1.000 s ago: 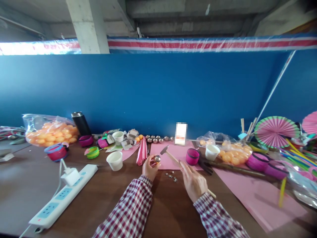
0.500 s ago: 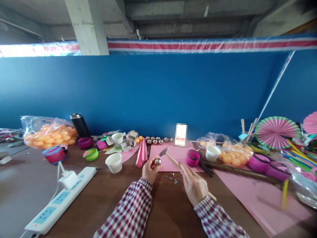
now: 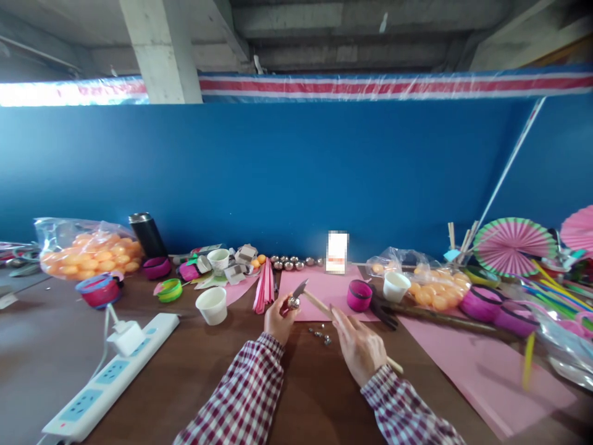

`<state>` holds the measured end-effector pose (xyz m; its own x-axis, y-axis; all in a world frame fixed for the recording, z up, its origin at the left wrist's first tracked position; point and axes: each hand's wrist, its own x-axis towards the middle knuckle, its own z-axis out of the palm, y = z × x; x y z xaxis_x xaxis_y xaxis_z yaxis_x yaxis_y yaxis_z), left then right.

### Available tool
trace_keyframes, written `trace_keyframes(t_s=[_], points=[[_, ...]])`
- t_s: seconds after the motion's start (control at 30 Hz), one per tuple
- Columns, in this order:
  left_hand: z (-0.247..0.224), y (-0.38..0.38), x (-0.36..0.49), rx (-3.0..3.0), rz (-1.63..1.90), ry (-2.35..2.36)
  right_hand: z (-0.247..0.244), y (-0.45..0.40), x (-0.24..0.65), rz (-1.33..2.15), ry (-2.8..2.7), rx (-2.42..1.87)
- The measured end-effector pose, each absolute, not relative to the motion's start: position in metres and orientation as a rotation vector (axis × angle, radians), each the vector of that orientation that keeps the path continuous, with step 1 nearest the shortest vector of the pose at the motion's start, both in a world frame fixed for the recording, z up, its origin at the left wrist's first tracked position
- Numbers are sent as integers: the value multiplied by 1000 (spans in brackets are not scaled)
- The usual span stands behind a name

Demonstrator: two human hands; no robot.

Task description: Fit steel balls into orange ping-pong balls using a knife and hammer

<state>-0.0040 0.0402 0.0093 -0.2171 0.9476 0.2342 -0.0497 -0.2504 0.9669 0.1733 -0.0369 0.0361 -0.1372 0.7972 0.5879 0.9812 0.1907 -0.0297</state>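
Note:
My left hand (image 3: pixel 279 319) grips a shiny metal ball (image 3: pixel 293 303) between thumb and fingers, over the near edge of a pink sheet (image 3: pixel 319 290). A small hammer (image 3: pixel 315 301) with a pale wooden handle is in my right hand (image 3: pixel 360 349), its fingers wrapped along the handle. The dark hammer head lies right at the top of the ball; whether it touches I cannot tell. Several tiny silvery balls (image 3: pixel 320 335) rest on the brown table (image 3: pixel 315 383) between my hands. A row of larger metal balls (image 3: pixel 288 266) stands behind the pink sheet.
Right of the hammer stand a magenta ring-shaped band (image 3: pixel 359 295), a white cup (image 3: pixel 396 287) and a bag of orange balls (image 3: pixel 440 290). Another white cup (image 3: pixel 212 305) and a power strip (image 3: pixel 115 371) are on the left. A blue partition (image 3: pixel 278 173) closes off the back.
The hammer head has swung slightly left and turned, from beside the metal ball to right over its top. My right hand shifted a little left with it; my left hand keeps the ball.

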Motion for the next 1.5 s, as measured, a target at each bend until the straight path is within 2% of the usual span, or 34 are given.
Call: trace_keyframes(t_s=[0.37,0.6,0.8,1.5], points=[[14,36,-2,1156,1477,1031,35,-35,176,-504,-1974,-1668],[2,46,-8,1230,1528,1127,33,-35,177,-491,-1967,-1655],[8,39,-3,1229,1416,1110,34,-36,172,-501,-2032,-1656],[11,40,-6,1161,1409,1154,34,-36,174,-482,-1952,-1653]])
